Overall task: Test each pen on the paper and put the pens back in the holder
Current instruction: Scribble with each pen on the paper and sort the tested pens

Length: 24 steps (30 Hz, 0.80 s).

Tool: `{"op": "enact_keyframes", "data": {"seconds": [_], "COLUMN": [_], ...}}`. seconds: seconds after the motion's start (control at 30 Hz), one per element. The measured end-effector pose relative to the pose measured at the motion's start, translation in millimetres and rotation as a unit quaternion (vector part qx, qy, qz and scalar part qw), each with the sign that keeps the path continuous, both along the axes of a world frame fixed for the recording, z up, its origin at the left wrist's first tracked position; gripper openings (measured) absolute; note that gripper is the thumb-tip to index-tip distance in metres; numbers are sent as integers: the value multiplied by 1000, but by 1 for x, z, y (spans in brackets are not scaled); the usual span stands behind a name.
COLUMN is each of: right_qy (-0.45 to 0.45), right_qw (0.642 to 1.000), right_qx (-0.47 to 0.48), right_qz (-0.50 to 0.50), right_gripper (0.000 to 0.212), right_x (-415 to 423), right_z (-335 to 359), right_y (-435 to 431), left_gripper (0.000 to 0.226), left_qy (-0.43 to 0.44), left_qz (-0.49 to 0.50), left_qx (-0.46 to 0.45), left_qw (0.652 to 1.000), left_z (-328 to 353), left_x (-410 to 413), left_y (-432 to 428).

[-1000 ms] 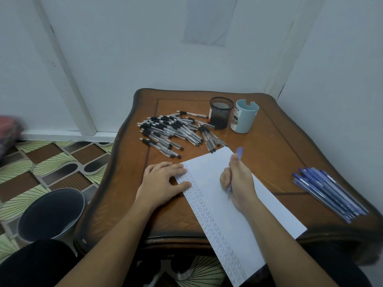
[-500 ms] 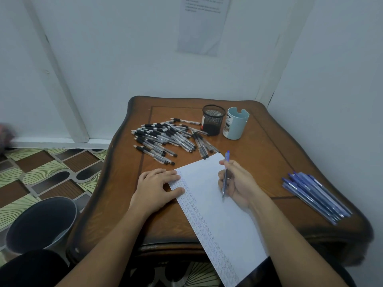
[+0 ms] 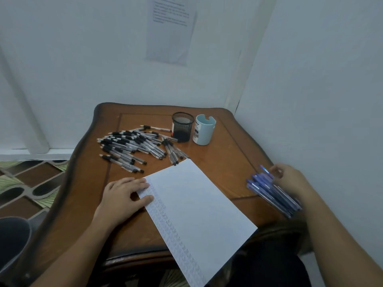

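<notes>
A white sheet of paper (image 3: 196, 204) lies slanted on the wooden table (image 3: 223, 154), with rows of small pen marks along its left edge. My left hand (image 3: 122, 195) rests flat on that edge, fingers spread. My right hand (image 3: 290, 181) is at the table's right side over a pile of blue pens (image 3: 269, 193), fingers curled around one blue pen (image 3: 264, 169) whose tip sticks out up and left. A heap of several black-capped clear pens (image 3: 132, 146) lies at the back left. A black mesh holder (image 3: 182, 126) and a light blue holder (image 3: 204, 129) stand upright behind the paper.
White walls close in the table at the back and right, with a printed sheet (image 3: 170, 27) stuck to the back wall. A dark bucket (image 3: 12, 241) stands on the patterned floor at the lower left. The paper overhangs the table's near edge.
My right hand left the paper and carried the blue pen right to the pile of blue pens. My left hand stayed on the paper. The view tilted upward.
</notes>
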State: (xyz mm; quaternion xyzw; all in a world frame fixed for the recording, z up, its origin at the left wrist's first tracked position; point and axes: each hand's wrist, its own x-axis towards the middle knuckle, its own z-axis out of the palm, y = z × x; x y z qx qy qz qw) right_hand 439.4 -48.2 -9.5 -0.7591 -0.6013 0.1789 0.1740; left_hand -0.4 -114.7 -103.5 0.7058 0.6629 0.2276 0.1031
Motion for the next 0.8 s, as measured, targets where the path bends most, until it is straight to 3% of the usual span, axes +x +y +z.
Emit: {"op": "enact_keyframes", "data": {"seconds": [0.13, 0.27, 0.43, 0.6, 0.7, 0.73, 0.8], "right_qy": [-17, -6, -44, 68, 124, 116, 7], "right_qw": [998, 999, 994, 989, 980, 980, 988], "right_qx": [-54, -41, 101, 32, 13, 24, 59], "right_qz": [-6, -18, -2, 129, 155, 158, 145], "right_gripper": [24, 21, 20, 13, 12, 15, 21], "right_x": [10, 10, -32, -143, -200, -215, -238], "right_z": [-9, -9, -9, -27, -38, -40, -46], "right_y": [-6, -6, 8, 32, 44, 48, 56], "left_gripper": [78, 78, 70, 79, 75, 75, 76], "left_qy": [-5, -15, -7, -10, -7, -8, -15], "left_qz": [2, 1, 3, -2, -2, -2, -4], "left_qx": [11, 9, -6, -15, -15, -12, -6], "left_qw": [1000, 1000, 1000, 1000, 1000, 1000, 1000], "left_z": [0, 0, 3, 5, 3, 2, 1], "left_x": [1, 2, 3, 4, 3, 2, 1], "left_y": [0, 0, 0, -1, -1, -1, -1]}}
